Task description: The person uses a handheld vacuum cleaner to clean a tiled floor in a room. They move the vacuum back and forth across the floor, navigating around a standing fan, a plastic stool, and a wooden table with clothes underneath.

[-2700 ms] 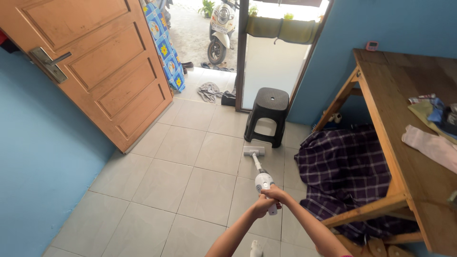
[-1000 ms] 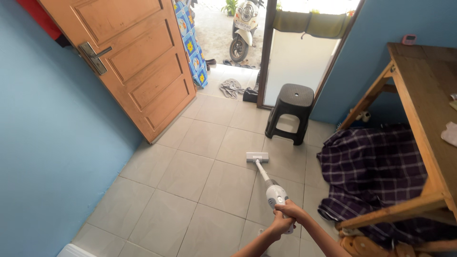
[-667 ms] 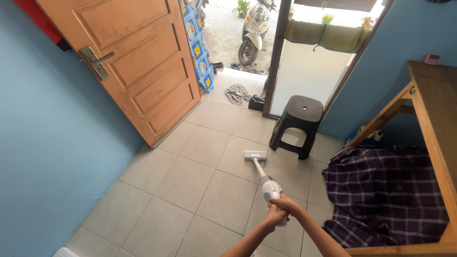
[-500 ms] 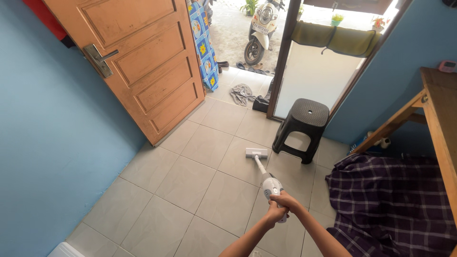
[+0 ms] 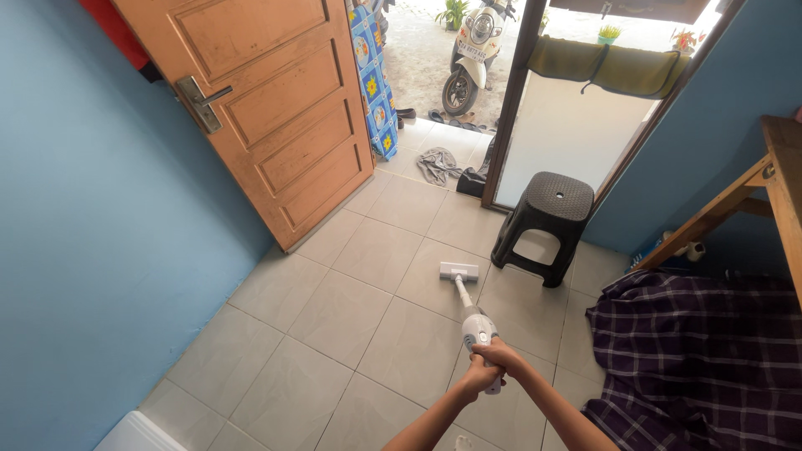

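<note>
I see the stick vacuum [image 5: 469, 311] lying in a nearly straight line away from me over the grey tiled floor [image 5: 351, 309]. Its flat white floor head [image 5: 459, 271] sits on a tile just short of the black plastic stool [image 5: 545, 225], near but not touching the stool's closest leg. The thin wand runs back from that head, leaning slightly right as it comes towards me, and widens into the white motor body, whose near end disappears into my grip. So the long axis points ahead and a little left, from the hands up towards the doorway.

My left hand [image 5: 478, 378] and right hand [image 5: 505, 359] are both wrapped tight on the handle, pressed against each other, fingers curled shut around it. The right sits on top and slightly further along the body; the left is underneath and closer to me. The two forearms converge on that one spot, so neither hand is free.

To the right of the hands, a dark plaid cloth [image 5: 697, 359] is spread on the floor beneath the wooden table [image 5: 781, 179]. To the left, the open wooden door [image 5: 267, 108] stands against the blue wall [image 5: 92, 250]. Beyond the threshold I make out a parked scooter [image 5: 472, 50].
</note>
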